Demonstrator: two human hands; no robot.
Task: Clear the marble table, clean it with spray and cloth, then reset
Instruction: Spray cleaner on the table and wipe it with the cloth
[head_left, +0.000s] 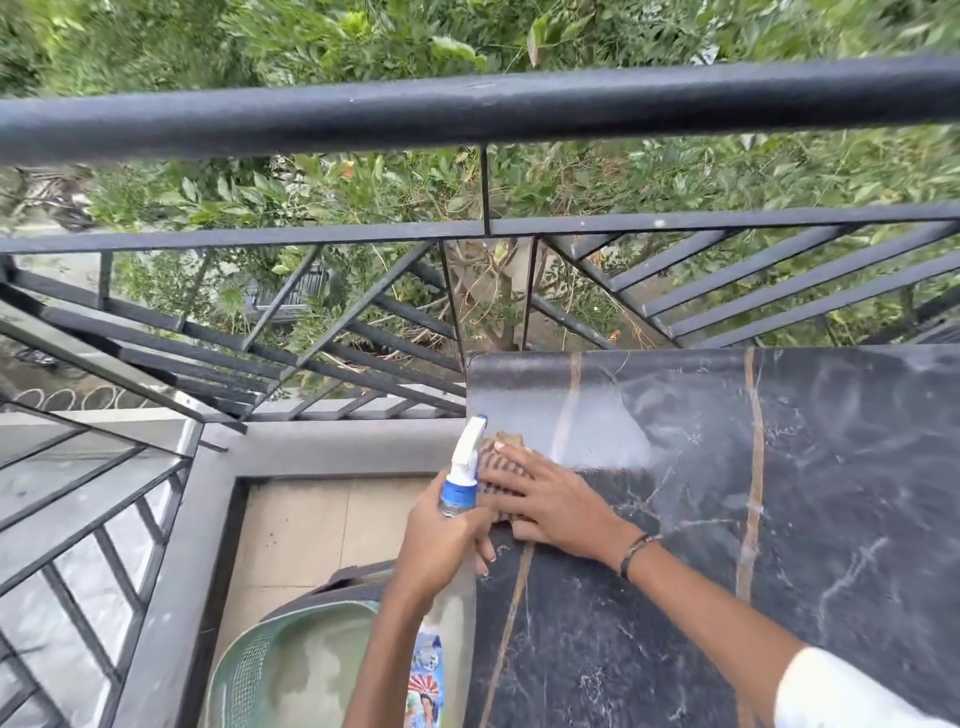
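The dark marble tabletop (779, 493) filled the lower right of the frame, bare of things as far as I could see, so I judged clearing done and wiping under way. My right hand (550, 499) lay flat on the patterned cloth (498, 467) at the tabletop's left edge, fingers spread and pressing it down, likely so the whole cloth dragged across the stone. My left hand (441, 540) had its grip curled round the neck of the spray bottle (460, 478), just left of the cloth, nozzle aimed toward the far corner, kept ready for another squirt. Beside the tabletop, lower centre, sat a green chair (301, 665). Black railing (467, 111) crossed the top, foliage beyond
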